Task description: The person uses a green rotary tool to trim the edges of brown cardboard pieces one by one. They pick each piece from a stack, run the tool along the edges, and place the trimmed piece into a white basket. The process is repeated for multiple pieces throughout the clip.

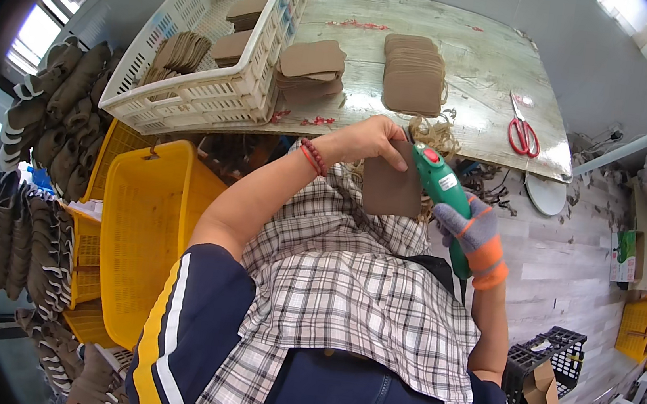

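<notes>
1 tool [445,182] in right hand [481,237]

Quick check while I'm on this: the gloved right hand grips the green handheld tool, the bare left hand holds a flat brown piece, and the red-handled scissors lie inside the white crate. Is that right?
Not quite: the red-handled scissors lie on the table, not inside the white crate. The head view shows this; the rest stands.
</notes>
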`<state>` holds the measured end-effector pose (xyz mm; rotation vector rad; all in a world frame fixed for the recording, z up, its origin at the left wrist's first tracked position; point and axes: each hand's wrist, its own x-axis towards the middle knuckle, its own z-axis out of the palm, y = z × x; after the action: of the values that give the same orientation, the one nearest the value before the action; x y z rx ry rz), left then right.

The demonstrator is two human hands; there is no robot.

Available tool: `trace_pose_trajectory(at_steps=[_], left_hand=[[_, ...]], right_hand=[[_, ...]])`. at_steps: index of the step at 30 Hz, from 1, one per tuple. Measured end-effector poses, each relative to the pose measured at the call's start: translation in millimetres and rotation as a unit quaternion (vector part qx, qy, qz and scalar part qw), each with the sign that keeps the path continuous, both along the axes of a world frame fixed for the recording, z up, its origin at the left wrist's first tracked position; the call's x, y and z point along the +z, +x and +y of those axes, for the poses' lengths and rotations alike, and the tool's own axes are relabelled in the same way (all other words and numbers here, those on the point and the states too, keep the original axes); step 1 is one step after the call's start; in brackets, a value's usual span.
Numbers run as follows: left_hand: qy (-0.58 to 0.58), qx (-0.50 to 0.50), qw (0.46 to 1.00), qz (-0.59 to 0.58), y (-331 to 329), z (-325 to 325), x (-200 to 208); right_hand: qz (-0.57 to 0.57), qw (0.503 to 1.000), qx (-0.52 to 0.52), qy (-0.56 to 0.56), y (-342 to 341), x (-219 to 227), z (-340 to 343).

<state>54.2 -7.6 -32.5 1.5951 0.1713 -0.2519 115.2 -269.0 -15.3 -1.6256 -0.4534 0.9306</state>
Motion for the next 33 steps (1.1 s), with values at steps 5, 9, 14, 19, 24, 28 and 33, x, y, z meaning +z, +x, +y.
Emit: trace_pose_trajectory(at_steps=[5,9,14,19,24,28,33], left_hand=[[-0.113,0.097,0.988,-0.041,-11.6,16.6,-1.2],[-0.115,0.141,0.982,-0.058,-21.5,31.9,0.7],[0.202,-0.173,0.962,-0.059,-35.2,33.1,15.5],[0.218,-0.128,0.967,-0.037,-69.9,-16.8,-8.9],[-0.169,0.223,0.96,0.018,-119.1,-40.9,-22.9],[-0.329,0.287,0.897,0.072,-144.3,-58.5,-16.2],[-0.256,0.315,0.914,-0.022,-159.4,-74.5,-23.5]], right_hand=[[-0.043,0.998,-0.043,-0.02,0.6,-3.4,-12.6],[-0.069,0.995,-0.028,-0.064,-6.7,-11.3,-29.8],[-0.075,0.996,-0.029,-0.048,-13.8,-15.6,-29.4],[-0.112,0.992,-0.001,-0.063,-25.2,-27.7,-23.2],[-0.099,0.99,0.013,-0.095,-33.6,-28.3,-26.7],[-0.124,0.988,0.027,-0.089,-39.5,-30.9,-31.4],[-0.164,0.979,0.06,-0.107,-48.5,-17.0,-35.9]])
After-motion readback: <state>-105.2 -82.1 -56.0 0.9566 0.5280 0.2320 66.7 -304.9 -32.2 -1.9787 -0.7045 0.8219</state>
